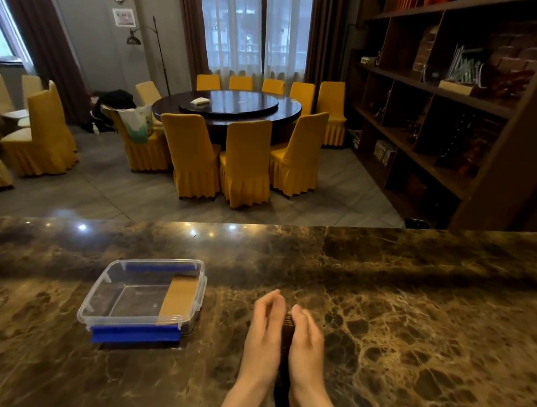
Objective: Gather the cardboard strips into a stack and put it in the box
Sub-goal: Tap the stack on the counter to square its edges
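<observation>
hands: left (264, 332), right (307, 343) pressing strip stack (288, 322) | stack mostly hidden | box (89, 301) apart

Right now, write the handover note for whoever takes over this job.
Left hand and right hand: palms pressed on either side of the strips, squaring them on edge on the counter.
Box: open, left of the hands, cardboard already lying at its right end.
Done: strips gathered.
Left: lift the stack and put it in the box.
</observation>
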